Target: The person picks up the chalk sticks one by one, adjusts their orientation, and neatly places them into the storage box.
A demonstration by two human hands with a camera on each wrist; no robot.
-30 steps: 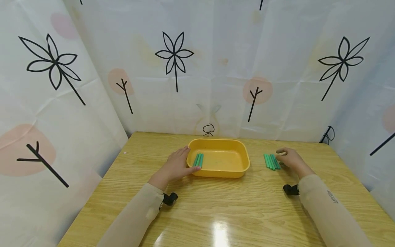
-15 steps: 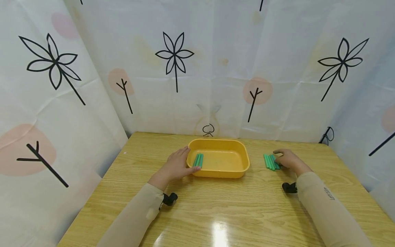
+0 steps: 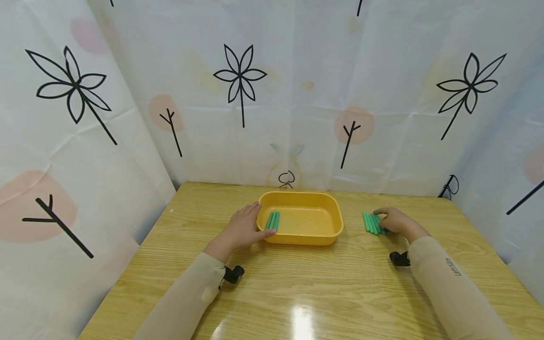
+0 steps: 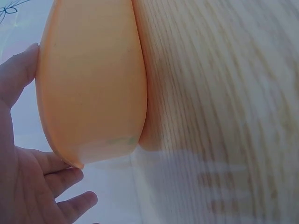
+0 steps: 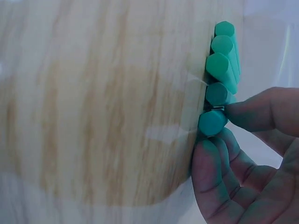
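A yellow plastic tray (image 3: pixel 303 240) stands on the wooden table with several green sticks (image 3: pixel 273 220) lying side by side at its left end. My left hand (image 3: pixel 241 231) spreads its fingers and thumb over the tray's left front corner, touching the rim in the left wrist view. To the right of the tray lies a row of green sticks (image 3: pixel 370 224), which look like markers, running from light to dark green. My right hand (image 3: pixel 397 222) is at the row's right end. Its thumb and fingers pinch the endmost dark green marker (image 5: pixel 213 122) in the right wrist view.
The wooden table (image 3: pixel 331 293) reaches back to a white curtain (image 3: pixel 289 94) printed with flowers and twigs. More curtain hangs at both sides. A black cable (image 3: pixel 448 185) shows at the back right corner.
My right hand has moved slightly left and down onto the dark end of the marker row, its fingers closing there. The left hand and the tray have stayed in place.
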